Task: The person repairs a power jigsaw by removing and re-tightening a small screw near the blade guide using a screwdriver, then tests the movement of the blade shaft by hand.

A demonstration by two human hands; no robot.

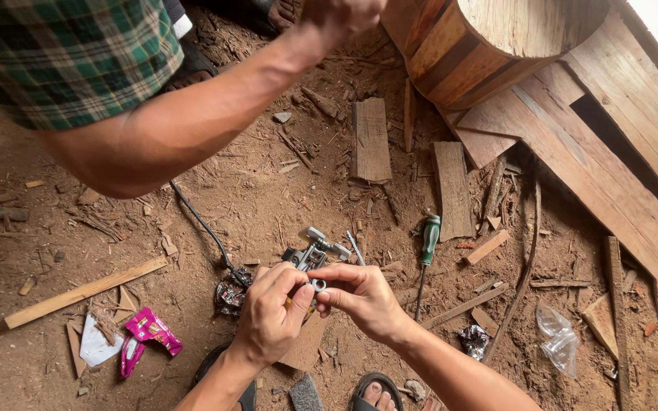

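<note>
Hands first: left hand and right hand meet at the bottom middle, fingers of both pinched narrow on a small shiny metal ring piece. Just beyond the fingers sits a grey metal power tool on the dirt floor, its black cord snaking off left. Right of the fingers lies a green-handled screwdriver, with not much open dirt around, mostly splinters and offcuts. Left of them, a pink wrapper and a pale wood strip. Farther out are rough planks and a round slatted wooden barrel. Another person's bare arm crosses overhead.
</note>
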